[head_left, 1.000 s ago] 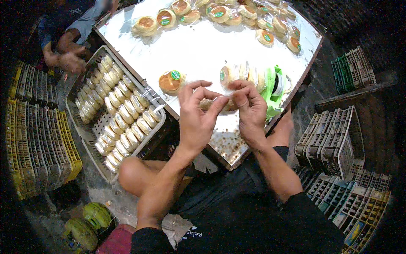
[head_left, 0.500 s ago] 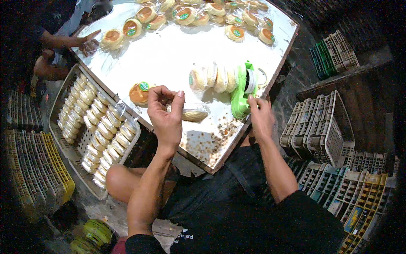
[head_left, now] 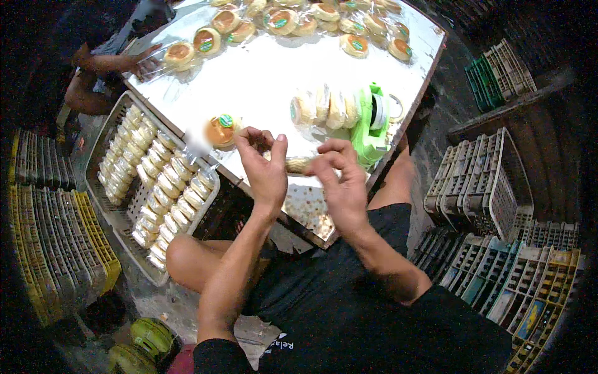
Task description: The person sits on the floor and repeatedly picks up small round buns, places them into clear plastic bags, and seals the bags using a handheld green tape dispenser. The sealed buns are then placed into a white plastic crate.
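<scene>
My left hand is curled over the left end of a clear-wrapped bun, which lies at the near part of the white table. Part of the bun is hidden behind the thumb. At the bun's right end is my right hand, slightly blurred, with thumb and forefinger pinched; anything small between them cannot be made out. A green tape dispenser stands just beyond the right hand. Against it leans a row of wrapped buns on edge. A browned bun with a green label lies beyond my left hand.
A crate of wrapped buns stands left of the table. More labelled buns cover the far edge. Another person's hand rests at the far left corner. Stacked crates stand at right, more crates at left.
My right hand has moved left from the tape dispenser to the wrapped bun's right end. My left hand stays at the bun. The whole view has shifted slightly.
</scene>
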### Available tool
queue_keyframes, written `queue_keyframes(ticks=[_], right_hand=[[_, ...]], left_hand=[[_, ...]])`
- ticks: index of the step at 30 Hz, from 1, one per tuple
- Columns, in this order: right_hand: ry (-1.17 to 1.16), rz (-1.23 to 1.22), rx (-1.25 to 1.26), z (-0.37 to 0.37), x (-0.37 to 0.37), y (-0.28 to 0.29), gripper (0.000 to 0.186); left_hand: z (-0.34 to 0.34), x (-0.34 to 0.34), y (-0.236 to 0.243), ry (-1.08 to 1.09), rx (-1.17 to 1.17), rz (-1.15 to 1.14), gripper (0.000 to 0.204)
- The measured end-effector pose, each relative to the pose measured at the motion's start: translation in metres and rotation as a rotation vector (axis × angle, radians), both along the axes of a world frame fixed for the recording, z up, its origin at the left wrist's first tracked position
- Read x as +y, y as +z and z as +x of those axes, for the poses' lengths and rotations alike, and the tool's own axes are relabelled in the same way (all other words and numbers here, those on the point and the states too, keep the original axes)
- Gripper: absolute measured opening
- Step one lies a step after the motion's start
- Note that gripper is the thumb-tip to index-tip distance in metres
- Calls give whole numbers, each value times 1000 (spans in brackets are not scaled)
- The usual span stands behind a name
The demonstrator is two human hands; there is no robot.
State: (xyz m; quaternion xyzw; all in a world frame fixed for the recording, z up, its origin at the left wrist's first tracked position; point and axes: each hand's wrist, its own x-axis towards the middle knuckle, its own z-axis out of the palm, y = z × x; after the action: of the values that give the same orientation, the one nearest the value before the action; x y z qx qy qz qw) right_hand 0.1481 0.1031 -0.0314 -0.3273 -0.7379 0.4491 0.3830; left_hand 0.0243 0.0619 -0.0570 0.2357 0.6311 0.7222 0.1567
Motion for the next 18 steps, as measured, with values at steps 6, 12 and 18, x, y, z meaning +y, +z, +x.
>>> queue_keyframes(ticks=[6, 12, 18], right_hand=[[-87, -393, 103, -33, -10, -1, 53], [1, -243, 69, -21, -7, -3, 35], [-21, -851, 255, -31, 10, 0, 22]], left_hand=[[3, -23, 24, -32, 332, -57, 31], [-17, -8, 32, 20, 211, 5, 28], [-12, -5, 43, -105, 281, 10, 25]])
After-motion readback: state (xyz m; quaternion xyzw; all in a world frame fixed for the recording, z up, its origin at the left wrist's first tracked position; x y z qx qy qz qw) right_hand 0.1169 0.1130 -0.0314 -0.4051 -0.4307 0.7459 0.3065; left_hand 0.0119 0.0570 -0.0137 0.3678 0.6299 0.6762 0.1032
